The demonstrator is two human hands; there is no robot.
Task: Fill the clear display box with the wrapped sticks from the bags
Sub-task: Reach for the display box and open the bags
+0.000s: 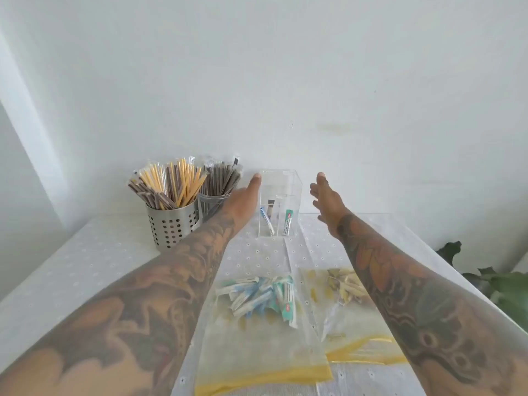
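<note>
So I'm looking down at the clear display box (281, 204) sitting at the back of the table (85, 267) near the wall, and both hands are reaching out on either side of it. The left hand (244, 201) is lying flat and open, fingers together, right against or just beside the box's left wall, can't quite tell if it's actually touching. The right hand (327, 204) is spreading open with fingers fanned, sitting a bit off the box's right side, clearly apart from it. Neither hand is gripping anything. Inside the box I'm seeing only a few wrapped sticks (268, 221) leaning in the divided compartments, a blue-and-white one plus a dark-tipped one on the left and a green-and-white one on the right, so it's mostly empty. Closer to me, between the forearms, a clear bag with a yellow strip (257, 347) is lying flat, holding a pile of blue and green wrapped sticks (263, 295). Just to its right a second bag (357, 318) is lying partly under the right forearm, with yellowish wrapped sticks (345, 284) in it. Off to the left of the box, a perforated metal holder (171, 224) is standing full of yellow and brown wrapped straws, and a clear cup (211, 204) of brown ones is standing right behind it
</note>
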